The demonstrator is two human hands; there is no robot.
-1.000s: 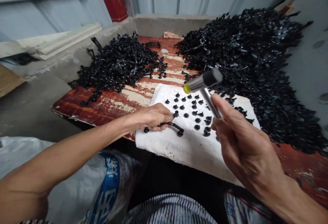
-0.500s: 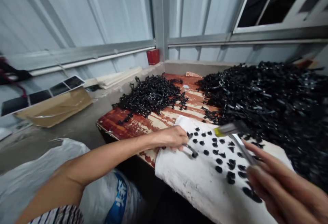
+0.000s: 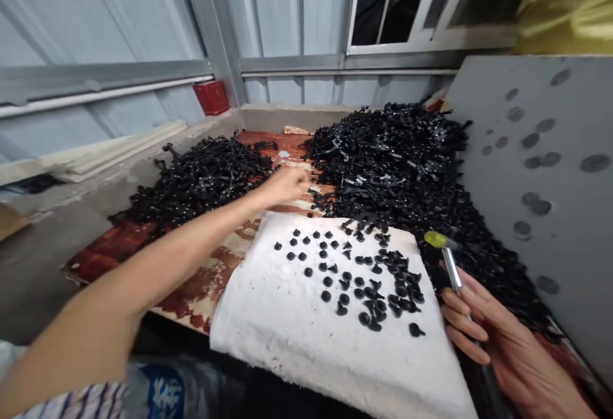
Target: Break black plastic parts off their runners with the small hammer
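Note:
My right hand [image 3: 474, 323] grips a small mallet [image 3: 451, 269] by its metal shaft, yellow-faced head up, at the right edge of a folded white cloth [image 3: 272, 310]. Beyond the cloth, my left hand [image 3: 290, 184] hovers between two heaps of black parts. It is curled and blurred, and whether anything is in its fingers does not show. Many small black disc-shaped pieces with stems [image 3: 308, 272] lie spread over the cloth, most crowded toward its right side. Long thin black pieces make up the left heap [image 3: 205, 173] and the larger right heap [image 3: 397, 151].
A worn red-brown board [image 3: 211, 278] lies under the cloth and heaps. A grey spotted panel [image 3: 507, 151] stands along the right. A red box [image 3: 211, 98] sits on the ledge in the corner, below a window [image 3: 390, 4]. A plastic sack [image 3: 165, 390] is low at left.
My left hand has left the cloth, where it held a thin black part against a disc, and moved to between the heaps. The mallet has drawn back to the cloth's right edge. My view has swung right.

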